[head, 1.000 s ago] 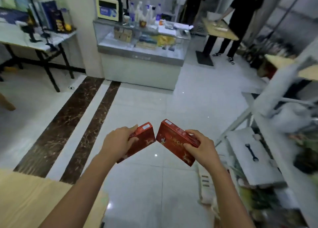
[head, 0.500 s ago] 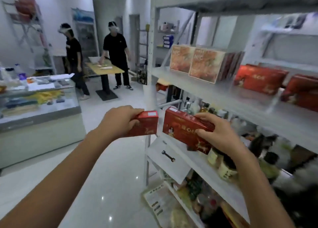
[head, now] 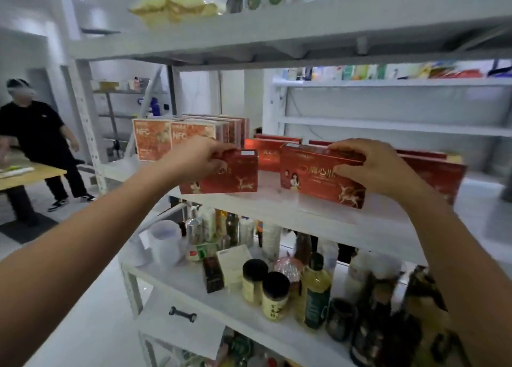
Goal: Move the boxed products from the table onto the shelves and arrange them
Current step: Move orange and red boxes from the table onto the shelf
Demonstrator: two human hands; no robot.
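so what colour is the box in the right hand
Red, with a pale deer print; the box in the right hand shows best in the head view.

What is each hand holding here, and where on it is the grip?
The left hand grips the smaller red box at its upper left corner; the right hand grips the larger red box along its top right edge.

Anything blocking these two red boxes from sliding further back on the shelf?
Partly. A row of shelved red boxes stands behind the small red box in the left hand and the large red box in the right hand. Only a bare strip of shelf lies between.
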